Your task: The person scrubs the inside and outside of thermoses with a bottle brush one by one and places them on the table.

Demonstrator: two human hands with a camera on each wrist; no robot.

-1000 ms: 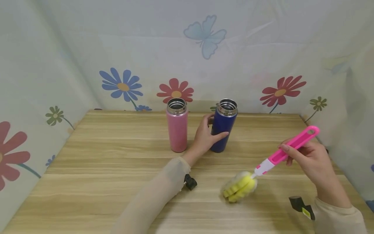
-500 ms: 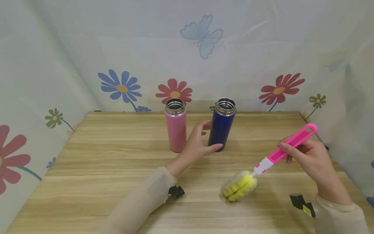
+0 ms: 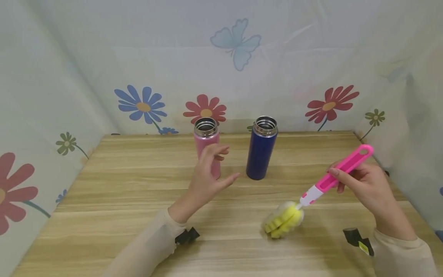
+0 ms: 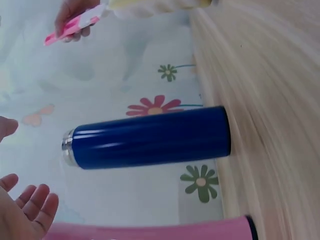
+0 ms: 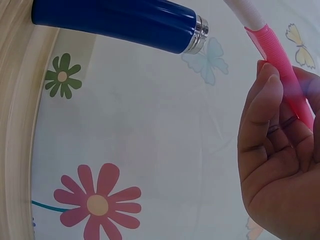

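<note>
A blue vacuum flask (image 3: 261, 156) and a pink vacuum flask (image 3: 200, 143) stand upright toward the back of the table, both without lids, their steel mouths showing. My left hand (image 3: 204, 177) holds nothing; its fingers are parted and it overlaps the lower part of the pink flask in the head view. The left wrist view shows the blue flask (image 4: 150, 139) a little beyond my left fingers (image 4: 37, 200). My right hand (image 3: 368, 188) grips the pink handle of a bottle brush (image 3: 346, 169), whose yellow and white sponge head (image 3: 285, 221) points down to the left, close over the table.
The wood-grain table (image 3: 104, 215) ends at a white flowered curtain (image 3: 166, 61) that hangs behind it and at both sides. A black wrist camera (image 3: 187, 235) sits on my left sleeve and another black camera (image 3: 358, 240) on the right one.
My left hand has let go of the blue flask and drawn back leftward, in front of the pink flask. The blue flask stays standing. My right hand and the brush have hardly moved.
</note>
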